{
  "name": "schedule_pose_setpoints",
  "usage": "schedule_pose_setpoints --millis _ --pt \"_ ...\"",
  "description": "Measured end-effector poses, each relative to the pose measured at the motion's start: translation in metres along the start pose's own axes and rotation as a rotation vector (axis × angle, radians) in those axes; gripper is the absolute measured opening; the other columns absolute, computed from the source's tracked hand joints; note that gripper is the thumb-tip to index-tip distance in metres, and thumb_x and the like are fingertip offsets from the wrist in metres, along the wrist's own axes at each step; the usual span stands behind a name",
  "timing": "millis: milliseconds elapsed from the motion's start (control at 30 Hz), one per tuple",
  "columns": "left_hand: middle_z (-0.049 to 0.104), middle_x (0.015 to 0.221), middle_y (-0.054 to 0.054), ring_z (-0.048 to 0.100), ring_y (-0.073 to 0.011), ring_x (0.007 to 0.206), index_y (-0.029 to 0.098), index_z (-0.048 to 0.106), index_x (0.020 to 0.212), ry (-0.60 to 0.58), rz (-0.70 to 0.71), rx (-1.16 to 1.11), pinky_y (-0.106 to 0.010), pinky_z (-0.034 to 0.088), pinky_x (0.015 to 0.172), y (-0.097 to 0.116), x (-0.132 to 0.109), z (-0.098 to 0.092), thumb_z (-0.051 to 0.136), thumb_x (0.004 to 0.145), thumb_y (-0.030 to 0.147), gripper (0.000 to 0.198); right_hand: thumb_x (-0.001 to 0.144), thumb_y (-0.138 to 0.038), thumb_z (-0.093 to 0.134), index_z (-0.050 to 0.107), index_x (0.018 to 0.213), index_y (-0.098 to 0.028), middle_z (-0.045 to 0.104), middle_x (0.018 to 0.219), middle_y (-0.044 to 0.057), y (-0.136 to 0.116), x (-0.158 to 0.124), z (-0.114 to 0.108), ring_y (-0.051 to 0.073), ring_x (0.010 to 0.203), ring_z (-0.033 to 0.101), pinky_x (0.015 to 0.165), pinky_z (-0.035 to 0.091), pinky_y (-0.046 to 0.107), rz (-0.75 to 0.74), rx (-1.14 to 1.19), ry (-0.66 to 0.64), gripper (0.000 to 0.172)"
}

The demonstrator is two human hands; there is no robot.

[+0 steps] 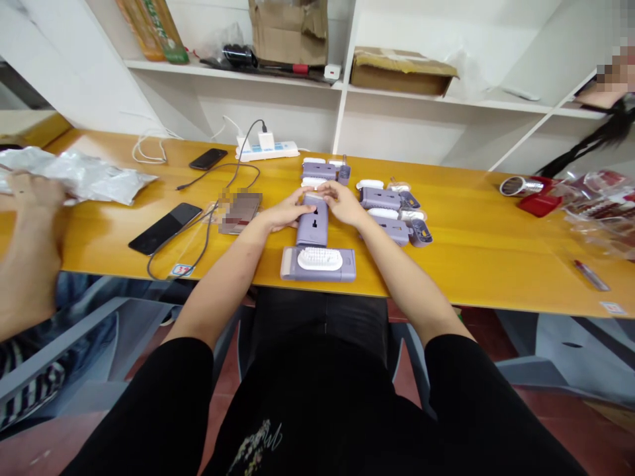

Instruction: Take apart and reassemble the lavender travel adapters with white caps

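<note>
Clearly the yellow table [496, 251] keeps everything within easy reach. At its centre lies a long purple case [312, 231], pointing to 12 o'clock. The left hand [284, 215] and right hand [343, 205] meet at its far end from 9 and 3 o'clock, each grip pinching a side, probably to hold it flat and steady. A matching case with a white brush [317, 262] lies crosswise at 6 o'clock, and similar purple parts [391, 215] sit in rows at 3 o'clock. A black phone [165, 228] lies at 9 o'clock. Print on the green packs [166, 26] at 11 o'clock and on the edge sticker [181, 270] is too small to read.
</note>
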State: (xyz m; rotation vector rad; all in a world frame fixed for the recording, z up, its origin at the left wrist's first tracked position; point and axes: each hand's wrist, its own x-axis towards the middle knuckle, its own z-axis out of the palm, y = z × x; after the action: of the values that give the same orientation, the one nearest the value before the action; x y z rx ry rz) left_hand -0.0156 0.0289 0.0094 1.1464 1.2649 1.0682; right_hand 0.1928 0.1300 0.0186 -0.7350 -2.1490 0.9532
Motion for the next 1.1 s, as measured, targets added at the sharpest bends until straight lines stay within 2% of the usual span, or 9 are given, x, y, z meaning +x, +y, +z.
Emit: schedule_pose_setpoints --millis 167,267,400,467,567,700,833,967,1100 --pt "0.078 0.113 -0.003 0.081 -0.0236 0.096 0.03 0.056 0.131 0.223 0.071 -0.052 -0.038 0.068 0.082 0.002 0.004 -0.01 0.094 0.083 0.025 0.061 0.087 -0.004 0.059 0.077 0.14 -0.022 0.082 0.15 0.012 -0.001 0.029 -0.014 0.034 0.145 0.074 0.134 0.053 0.059 -0.058 -0.354 0.011 0.058" --pt "0.075 0.114 -0.004 0.079 -0.0241 0.098 0.028 0.053 0.119 0.36 0.081 0.0 -0.04 0.067 0.084 -0.004 0.011 -0.022 0.1 0.078 0.026 0.062 0.082 0.002 0.062 0.074 0.15 -0.018 0.077 0.159 0.017 0.002 0.05 -0.02 0.039 0.153 0.068 0.137 0.049 0.062 -0.066 -0.547 -0.105 0.072" --pt "0.066 0.093 0.0 0.071 -0.0246 0.092 0.027 0.054 0.102 0.5 0.128 0.249 -0.041 0.061 0.09 -0.017 0.021 -0.038 0.109 0.065 0.035 0.067 0.083 0.001 0.074 0.077 0.147 -0.019 0.08 0.154 0.019 0.005 0.064 -0.012 0.045 0.15 0.069 0.131 0.053 0.067 -0.016 -0.673 -0.234 0.067" --pt "0.062 0.087 0.003 0.068 -0.0248 0.089 0.027 0.056 0.104 0.51 0.174 0.348 -0.043 0.059 0.095 -0.021 0.022 -0.044 0.109 0.064 0.039 0.068 0.088 -0.001 0.075 0.077 0.144 -0.019 0.079 0.153 0.021 0.006 0.065 -0.006 0.044 0.148 0.071 0.13 0.054 0.066 -0.017 -0.714 -0.241 0.058" --pt "0.061 0.084 0.003 0.069 -0.029 0.09 0.026 0.063 0.121 0.458 0.214 0.45 -0.047 0.056 0.101 -0.022 0.02 -0.047 0.106 0.069 0.045 0.07 0.095 -0.003 0.077 0.078 0.139 -0.015 0.079 0.152 0.024 0.01 0.062 -0.003 0.043 0.147 0.071 0.131 0.052 0.064 -0.038 -0.758 -0.209 0.046" --pt "0.072 0.103 -0.007 0.072 -0.0371 0.112 0.025 0.075 0.13 0.371 0.28 0.585 -0.05 0.054 0.115 -0.016 0.01 -0.044 0.099 0.075 0.059 0.068 0.087 -0.012 0.093 0.086 0.113 -0.016 0.084 0.131 0.024 0.016 0.056 -0.012 0.043 0.132 0.079 0.124 0.058 0.06 0.01 -0.739 -0.171 0.027" --pt "0.075 0.136 -0.016 0.067 -0.0421 0.141 0.023 0.08 0.14 0.204 0.25 0.777 -0.053 0.048 0.13 -0.002 -0.004 -0.042 0.084 0.085 0.075 0.076 0.083 -0.019 0.1 0.088 0.125 -0.015 0.08 0.143 0.024 0.011 0.049 -0.027 0.043 0.137 0.077 0.124 0.058 0.055 0.121 -0.817 -0.197 0.044" --pt "0.066 0.167 -0.017 0.063 -0.0423 0.155 0.025 0.068 0.162 0.034 0.184 0.9 -0.051 0.046 0.134 0.01 -0.012 -0.043 0.092 0.073 0.079 0.106 0.094 -0.025 0.093 0.086 0.134 -0.014 0.084 0.141 0.022 -0.006 0.043 -0.042 0.04 0.139 0.077 0.12 0.059 0.048 0.218 -0.896 -0.282 0.042" --pt "0.066 0.17 -0.018 0.062 -0.0438 0.158 0.022 0.067 0.163 -0.011 0.202 0.934 -0.051 0.047 0.135 0.009 -0.009 -0.045 0.097 0.065 0.076 0.117 0.098 -0.025 0.087 0.089 0.121 -0.013 0.089 0.122 0.018 -0.027 0.037 -0.056 0.036 0.119 0.082 0.111 0.063 0.047 0.183 -0.777 -0.171 0.026"
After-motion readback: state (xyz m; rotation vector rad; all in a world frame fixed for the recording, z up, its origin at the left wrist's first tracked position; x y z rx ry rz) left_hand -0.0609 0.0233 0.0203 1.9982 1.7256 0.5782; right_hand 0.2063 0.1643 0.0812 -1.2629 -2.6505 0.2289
